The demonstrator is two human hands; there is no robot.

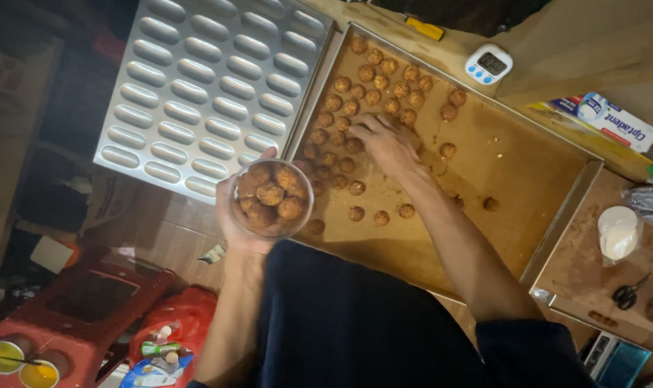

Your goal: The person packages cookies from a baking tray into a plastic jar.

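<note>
Setting: a dim work area with a wooden floor [176, 241] below and paper-covered work surfaces above and to the right.

Large baking tray [528, 172]: rectangular metal, lined with brown paper, bearing many small round golden-brown cookies [373, 93], packed thickest toward its upper left, with a few strays near the middle.

Right hand [385, 140]: lay palm down on the cookies at the tray's left side, fingers spread and curled over them; whether it had actually gripped one could not be told.

Left hand [242, 215]: cupped from beneath around a clear round plastic container [271, 199], held just off the tray's lower left edge and filled with the same cookies.

Moulded metal pan [211, 86]: silver, with rows of oblong cavities, lying directly left of the tray.

Digital timer [488, 65]: white, beyond the tray's far edge.

Second tray [592, 273]: at right, holding a small white bag [619, 233] and black scissors [628, 293].

Red plastic stool [82, 309]: lower left, with two small bowls of yellow liquid [21, 365] beside it.
</note>
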